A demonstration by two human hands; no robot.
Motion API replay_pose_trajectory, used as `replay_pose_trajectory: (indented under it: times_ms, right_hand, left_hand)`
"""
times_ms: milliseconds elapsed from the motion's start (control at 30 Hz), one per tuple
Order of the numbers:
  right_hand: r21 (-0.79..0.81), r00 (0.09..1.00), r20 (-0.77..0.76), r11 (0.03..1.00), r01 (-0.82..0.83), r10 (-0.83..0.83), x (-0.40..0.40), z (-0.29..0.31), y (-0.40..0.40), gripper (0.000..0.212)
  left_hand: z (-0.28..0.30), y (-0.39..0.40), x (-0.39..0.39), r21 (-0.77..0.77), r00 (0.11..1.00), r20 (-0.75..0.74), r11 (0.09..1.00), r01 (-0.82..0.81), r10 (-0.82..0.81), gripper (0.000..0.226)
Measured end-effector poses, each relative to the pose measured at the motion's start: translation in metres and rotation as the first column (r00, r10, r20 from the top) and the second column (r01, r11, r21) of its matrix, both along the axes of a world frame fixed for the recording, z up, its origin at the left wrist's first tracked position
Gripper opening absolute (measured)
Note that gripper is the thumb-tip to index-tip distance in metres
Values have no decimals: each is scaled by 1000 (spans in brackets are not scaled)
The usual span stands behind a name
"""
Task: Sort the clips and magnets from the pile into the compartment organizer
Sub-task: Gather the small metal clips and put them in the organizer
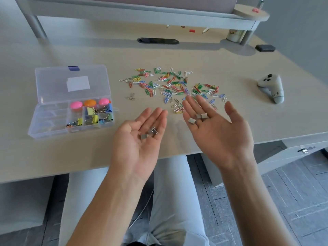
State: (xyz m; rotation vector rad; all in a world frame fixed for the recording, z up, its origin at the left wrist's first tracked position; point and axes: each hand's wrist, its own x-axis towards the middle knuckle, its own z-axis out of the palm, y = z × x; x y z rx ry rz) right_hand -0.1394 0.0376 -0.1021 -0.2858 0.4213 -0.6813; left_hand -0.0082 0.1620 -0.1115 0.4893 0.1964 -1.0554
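Note:
My left hand (140, 137) lies palm up over the desk's front edge, fingers straight, with a few small silver square magnets (150, 133) resting on it. My right hand (213, 126) is also palm up and flat, carrying three silver magnets (198, 118) on its fingers. Beyond both hands spreads the pile of coloured paper clips (170, 85). The clear compartment organizer (53, 121) stands open at the left, holding three round magnets (89, 103) and several binder clips (94, 116) in its right compartments.
A white game controller (271, 87) lies at the right of the desk. A loose pair of silver clips (131, 97) sits between the organizer and the pile. A raised shelf (142, 13), a black cable slot (158, 40) and a dark eraser-like block (265, 47) are at the back.

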Motion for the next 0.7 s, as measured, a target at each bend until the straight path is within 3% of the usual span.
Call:
replay_pose_trajectory:
  times_ms: [100,167,433,700]
  right_hand:
    - [0,999,22,1000,-23,23,7,-4,12,69]
    - [36,997,31,996,-79,78,57,-12,62,69]
    - [55,998,58,998,-39,36,92,-18,79,64]
    - [50,993,68,993,-104,100,142,-14,107,62]
  left_hand:
    - [7,6,0,-57,997,-58,997,-51,47,44]
    - [-2,49,36,-51,983,-19,981,-186,185,45]
    - [-4,63,51,-107,969,16,964,-242,245,50]
    - [-3,95,91,-105,931,16,926,-362,366,47]
